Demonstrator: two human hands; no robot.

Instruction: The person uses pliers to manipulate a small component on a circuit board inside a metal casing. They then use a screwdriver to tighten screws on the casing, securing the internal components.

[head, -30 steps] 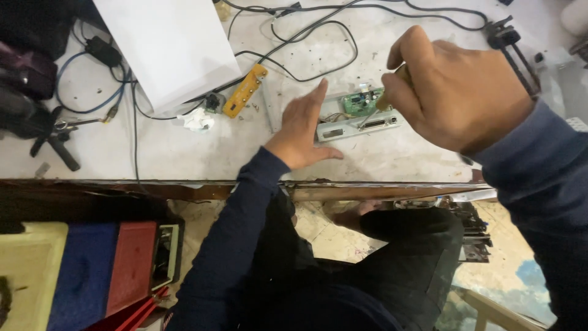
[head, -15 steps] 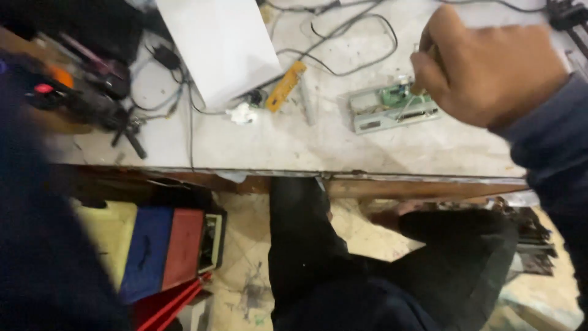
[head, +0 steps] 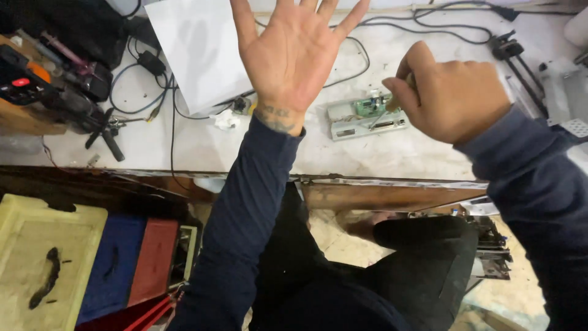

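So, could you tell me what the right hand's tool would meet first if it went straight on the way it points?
Likely the small green circuit board on the grey metal bracket; the right hand aims its tool tip there, though depth is unclear.

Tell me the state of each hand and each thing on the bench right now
left hand: open, palm up, fingers spread, holding nothing
right hand: closed on a thin tool
thin tool: tip down at the circuit board
circuit board: flat, green part exposed
white sheet: lying flat
black cables: loose
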